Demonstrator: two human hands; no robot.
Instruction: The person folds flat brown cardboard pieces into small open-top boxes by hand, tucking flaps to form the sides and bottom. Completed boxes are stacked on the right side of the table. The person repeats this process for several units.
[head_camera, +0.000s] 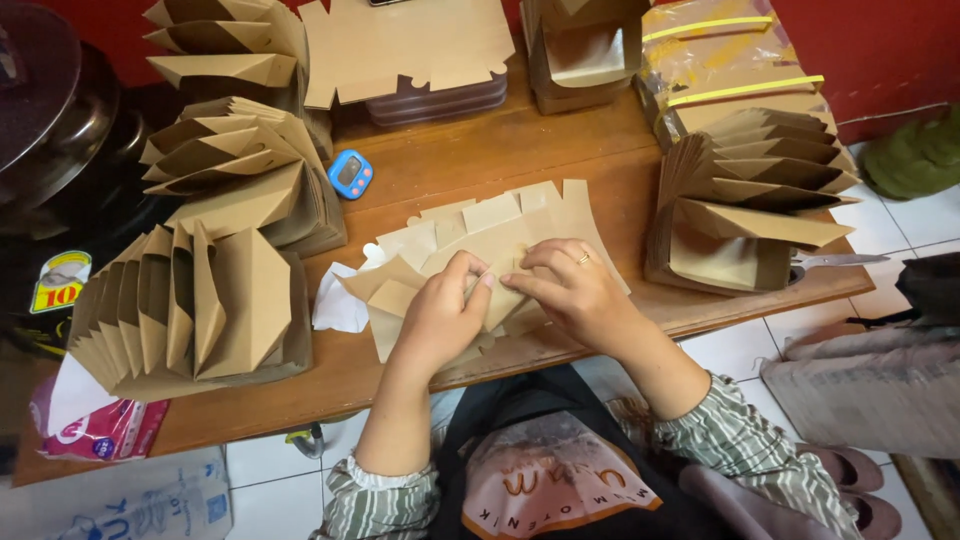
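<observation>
A fanned pile of flat brown cardboard box blanks (505, 225) lies in the middle of the wooden table (480, 150). My left hand (442, 312) and my right hand (572, 290) both pinch and fold flaps of the top blank, fingertips nearly meeting. A ring shows on my right hand.
Stacks of nested folded brown boxes stand at the left (195, 305), upper left (240, 170) and right (745, 200). A small blue timer (350, 174) sits behind the pile. Scissors (835, 262) lie at the right edge. White tissue (338, 300), plastic bags (715, 55) and a flat blank (405, 45) are nearby.
</observation>
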